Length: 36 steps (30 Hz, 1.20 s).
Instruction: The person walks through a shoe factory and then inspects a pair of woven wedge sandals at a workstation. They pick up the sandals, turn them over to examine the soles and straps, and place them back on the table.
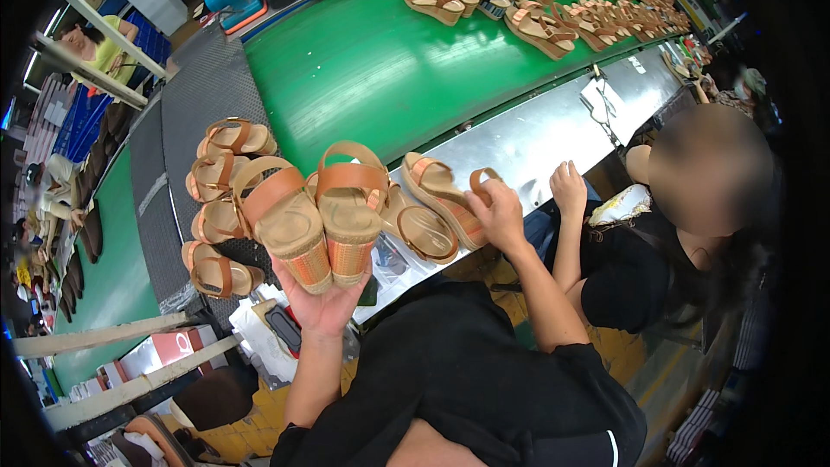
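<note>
My left hand (327,307) is closed under the wedge heels of a pair of tan strapped sandals (294,229), holding them up side by side with soles tilted toward me. To the right, my right hand (500,214) pinches the brown ankle strap of another wedge sandal (443,195), which rests at the metal table's edge. One more sandal (425,232) lies between that one and the held pair, partly hidden by the pair. Several similar sandals (226,175) stand on the dark textured mat just left of the held pair.
A green conveyor belt (346,60) runs beyond the metal table (527,151), with rows of sandals (540,26) at its far right. A co-worker (640,268) sits close on my right, one hand (568,188) near the table edge. Metal rails (130,337) and boxes stand at left.
</note>
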{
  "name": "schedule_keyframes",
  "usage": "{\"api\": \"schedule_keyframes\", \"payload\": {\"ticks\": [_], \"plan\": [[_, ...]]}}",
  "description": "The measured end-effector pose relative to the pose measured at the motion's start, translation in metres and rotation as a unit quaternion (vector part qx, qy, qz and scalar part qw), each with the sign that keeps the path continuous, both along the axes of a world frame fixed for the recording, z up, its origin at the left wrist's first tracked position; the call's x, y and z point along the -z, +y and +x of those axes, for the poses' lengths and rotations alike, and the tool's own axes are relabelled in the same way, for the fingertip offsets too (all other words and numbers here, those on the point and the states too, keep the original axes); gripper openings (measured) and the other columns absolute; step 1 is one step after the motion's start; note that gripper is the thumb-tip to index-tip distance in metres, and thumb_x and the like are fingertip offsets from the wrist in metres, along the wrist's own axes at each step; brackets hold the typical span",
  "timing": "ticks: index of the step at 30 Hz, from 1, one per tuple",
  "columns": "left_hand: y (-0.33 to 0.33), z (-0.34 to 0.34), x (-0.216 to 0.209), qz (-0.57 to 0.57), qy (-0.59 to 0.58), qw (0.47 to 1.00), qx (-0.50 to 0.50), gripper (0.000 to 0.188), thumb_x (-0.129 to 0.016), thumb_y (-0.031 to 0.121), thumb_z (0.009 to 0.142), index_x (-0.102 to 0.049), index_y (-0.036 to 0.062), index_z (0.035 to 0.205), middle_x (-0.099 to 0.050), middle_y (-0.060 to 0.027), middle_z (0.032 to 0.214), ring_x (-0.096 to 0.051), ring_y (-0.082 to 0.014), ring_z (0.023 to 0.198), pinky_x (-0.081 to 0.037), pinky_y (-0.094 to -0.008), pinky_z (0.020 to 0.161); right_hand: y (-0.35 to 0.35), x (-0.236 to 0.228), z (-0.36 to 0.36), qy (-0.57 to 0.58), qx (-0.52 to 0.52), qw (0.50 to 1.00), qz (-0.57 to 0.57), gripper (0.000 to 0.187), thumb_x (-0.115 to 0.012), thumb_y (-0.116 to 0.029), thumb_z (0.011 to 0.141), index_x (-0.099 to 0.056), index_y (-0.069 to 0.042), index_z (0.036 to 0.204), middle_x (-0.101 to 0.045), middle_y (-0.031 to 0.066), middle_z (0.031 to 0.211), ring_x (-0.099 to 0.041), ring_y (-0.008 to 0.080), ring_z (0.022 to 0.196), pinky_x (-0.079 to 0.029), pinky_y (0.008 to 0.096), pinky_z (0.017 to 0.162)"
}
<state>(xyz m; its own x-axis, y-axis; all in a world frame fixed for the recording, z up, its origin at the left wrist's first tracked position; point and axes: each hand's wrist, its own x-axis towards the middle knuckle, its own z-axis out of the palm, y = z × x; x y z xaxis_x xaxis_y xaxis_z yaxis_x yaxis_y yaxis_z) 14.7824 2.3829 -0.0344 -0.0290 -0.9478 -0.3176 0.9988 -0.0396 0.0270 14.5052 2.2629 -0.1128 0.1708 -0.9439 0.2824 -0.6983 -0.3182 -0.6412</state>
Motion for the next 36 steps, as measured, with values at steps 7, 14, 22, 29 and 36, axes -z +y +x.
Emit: {"api": "schedule_keyframes", "payload": {"ticks": [7,14,22,29,36], "plan": [[-0.003,-0.011,-0.024,0.046,0.039,0.998,0.004,0.083,-0.058,0.066,0.084,-0.038,0.0155,0.147,-0.033,-0.0169,0.152,-0.029,-0.0421,0.139,-0.033,-0.0521,0.110,0.033,0.001,0.045,0.165,-0.069,0.979,0.097,0.039,-0.061,-0.044,0.089,-0.063,-0.005,0.086,-0.066,0.0159,0.078,-0.066,0.0365,0.073,-0.051,0.0481,0.064],[-0.007,-0.015,-0.021,0.057,0.072,0.996,0.017,0.081,-0.058,0.067,0.084,-0.040,0.0163,0.145,-0.034,-0.0181,0.150,-0.031,-0.0429,0.137,-0.034,-0.0527,0.111,0.012,-0.022,0.029,0.115,-0.050,0.973,0.194,0.027,-0.062,-0.025,0.091,-0.065,-0.002,0.104,-0.067,0.0192,0.103,-0.065,0.0373,0.093,-0.051,0.0444,0.082],[-0.010,-0.022,-0.014,0.047,0.101,0.994,0.011,0.082,-0.058,0.069,0.083,-0.041,0.0166,0.144,-0.035,-0.0179,0.149,-0.032,-0.0404,0.137,-0.034,-0.0531,0.111,-0.023,-0.030,-0.048,0.159,0.029,0.986,0.049,0.016,-0.058,-0.018,0.091,-0.064,-0.004,0.096,-0.063,0.0171,0.088,-0.064,0.0358,0.083,-0.049,0.0434,0.070],[-0.017,-0.039,-0.018,0.074,0.104,0.992,0.020,0.082,-0.057,0.069,0.084,-0.040,0.0166,0.145,-0.036,-0.0180,0.149,-0.033,-0.0383,0.138,-0.033,-0.0536,0.111,-0.025,-0.037,-0.064,0.092,0.071,0.993,0.013,0.017,-0.060,-0.016,0.092,-0.065,-0.002,0.099,-0.064,0.0155,0.088,-0.064,0.0316,0.081,-0.050,0.0392,0.071],[-0.022,-0.061,-0.014,0.082,0.088,0.991,0.055,0.079,-0.050,0.070,0.086,-0.040,0.0178,0.145,-0.038,-0.0147,0.149,-0.036,-0.0366,0.136,-0.035,-0.0530,0.109,-0.009,-0.075,-0.019,-0.140,-0.011,0.989,0.037,0.018,-0.060,-0.012,0.093,-0.066,0.001,0.104,-0.066,0.0130,0.090,-0.064,0.0239,0.081,-0.050,0.0329,0.072]]}}
